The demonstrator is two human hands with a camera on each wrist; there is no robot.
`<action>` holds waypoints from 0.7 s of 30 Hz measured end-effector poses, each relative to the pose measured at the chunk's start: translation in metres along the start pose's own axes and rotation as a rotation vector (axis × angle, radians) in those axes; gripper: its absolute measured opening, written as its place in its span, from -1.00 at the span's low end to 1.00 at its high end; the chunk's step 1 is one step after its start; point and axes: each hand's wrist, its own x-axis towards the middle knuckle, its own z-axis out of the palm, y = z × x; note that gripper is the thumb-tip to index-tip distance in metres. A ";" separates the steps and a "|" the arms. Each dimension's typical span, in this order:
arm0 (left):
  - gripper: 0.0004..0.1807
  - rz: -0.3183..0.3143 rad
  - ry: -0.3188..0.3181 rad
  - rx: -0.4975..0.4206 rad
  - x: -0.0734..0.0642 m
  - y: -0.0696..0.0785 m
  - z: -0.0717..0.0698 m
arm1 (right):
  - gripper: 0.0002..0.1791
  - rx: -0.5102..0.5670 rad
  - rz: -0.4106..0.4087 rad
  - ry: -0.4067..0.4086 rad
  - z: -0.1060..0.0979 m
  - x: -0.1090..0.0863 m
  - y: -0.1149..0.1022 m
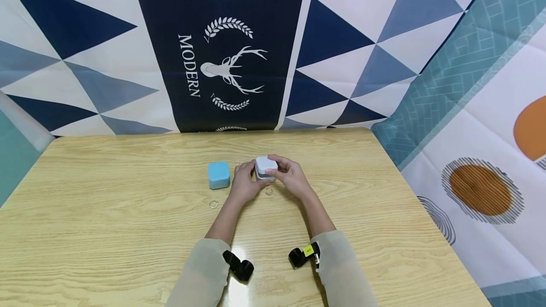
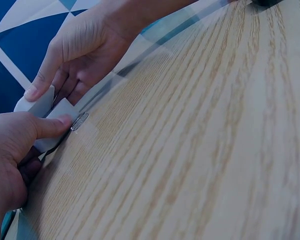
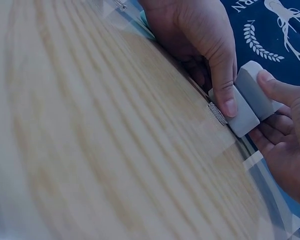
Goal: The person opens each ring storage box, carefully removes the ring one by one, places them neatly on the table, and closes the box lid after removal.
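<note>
A small white ring box (image 1: 265,167) stands on the table between both hands, its lid parted from its base by a gap at the front. My left hand (image 1: 245,185) grips the base (image 3: 244,117), thumb across its front. Pinched between thumb and fingers of my right hand (image 1: 292,176) is the lid (image 3: 255,90). In front of the box lies a ring (image 1: 268,192) with a sparkling band, close to my left thumb. The box's inside is hidden in every view.
A light blue ring box (image 1: 219,175) sits shut to the left of my left hand. A second ring (image 1: 213,204) lies nearer to me, in front of it. Patterned cloth (image 1: 230,60) hangs behind the far edge of the wooden table (image 1: 106,212).
</note>
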 end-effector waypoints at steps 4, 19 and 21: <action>-0.21 0.001 0.005 0.003 0.000 0.000 0.000 | -0.47 0.004 0.008 -0.001 0.000 0.000 0.000; -0.20 0.000 0.001 -0.008 0.000 -0.002 0.001 | -0.42 0.014 0.019 -0.004 -0.001 0.000 0.003; -0.21 0.002 0.001 -0.005 0.000 -0.002 0.001 | -0.42 0.015 0.025 -0.006 -0.001 0.001 0.004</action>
